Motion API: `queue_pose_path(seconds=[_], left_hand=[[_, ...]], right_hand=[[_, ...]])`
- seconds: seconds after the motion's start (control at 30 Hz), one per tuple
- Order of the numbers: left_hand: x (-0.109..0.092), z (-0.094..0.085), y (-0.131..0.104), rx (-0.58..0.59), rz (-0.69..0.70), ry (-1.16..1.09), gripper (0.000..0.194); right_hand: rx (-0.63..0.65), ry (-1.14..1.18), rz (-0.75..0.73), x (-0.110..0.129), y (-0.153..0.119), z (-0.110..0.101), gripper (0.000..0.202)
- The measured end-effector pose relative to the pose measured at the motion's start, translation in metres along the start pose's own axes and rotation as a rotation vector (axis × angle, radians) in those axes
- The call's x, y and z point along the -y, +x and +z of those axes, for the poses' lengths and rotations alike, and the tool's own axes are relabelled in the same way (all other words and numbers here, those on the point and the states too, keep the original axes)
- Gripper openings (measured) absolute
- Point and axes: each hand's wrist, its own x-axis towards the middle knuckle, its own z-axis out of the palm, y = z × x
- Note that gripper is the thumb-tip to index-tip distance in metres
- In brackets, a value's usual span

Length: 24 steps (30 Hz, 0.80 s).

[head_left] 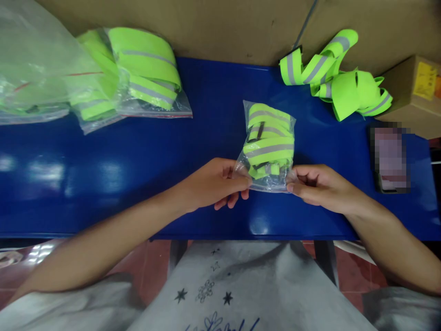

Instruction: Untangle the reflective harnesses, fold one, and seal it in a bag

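A clear zip bag (272, 187) lies in front of me with its opening edge toward my body. Folded inside it is a neon yellow-green strap (270, 146) with a grey reflective stripe and some dark fittings. My left hand (223, 181) pinches the bag's near left corner between thumb and fingers. At the near right corner, my right hand (313, 184) pinches the same edge. Whether the zip is closed along its length, I cannot tell.
Filled bags of neon straps (148, 69) are piled at the back left of the blue table (206, 128). A loose neon strap (354, 92) lies at the back right, beside a cardboard box (401, 92). A blurred-out rectangular object (391, 156) lies at the right.
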Motion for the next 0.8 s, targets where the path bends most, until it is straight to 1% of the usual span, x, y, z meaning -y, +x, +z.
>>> queue_pose_path(seconds=[0.1, 0.2, 0.33, 0.5, 0.63, 0.73, 0.8], left_hand=[[0.0, 0.002, 0.001, 0.011, -0.002, -0.082, 0.015], [0.001, 0.003, 0.002, 0.021, 0.008, -0.11, 0.019], [0.004, 0.002, 0.001, 0.012, 0.036, -0.069, 0.026], [0.003, 0.008, -0.002, -0.027, 0.057, -0.026, 0.031], [0.005, 0.012, -0.002, -0.02, 0.042, -0.127, 0.027], [0.007, 0.012, 0.0, -0.007, 0.022, -0.198, 0.021], [0.009, 0.011, 0.0, 0.01, 0.018, -0.209, 0.022]], right_hand=[[0.016, 0.0, -0.024, 0.002, 0.0, 0.002, 0.035], [0.01, -0.001, -0.085, 0.006, -0.001, 0.007, 0.032], [-0.044, 0.036, -0.068, 0.009, 0.0, 0.015, 0.034], [-0.047, 0.072, -0.071, 0.008, 0.003, 0.02, 0.036], [-0.071, 0.085, -0.081, 0.007, 0.003, 0.02, 0.034], [-0.058, 0.086, -0.078, 0.007, 0.002, 0.02, 0.033], [-0.047, 0.082, -0.073, 0.009, 0.002, 0.02, 0.034]])
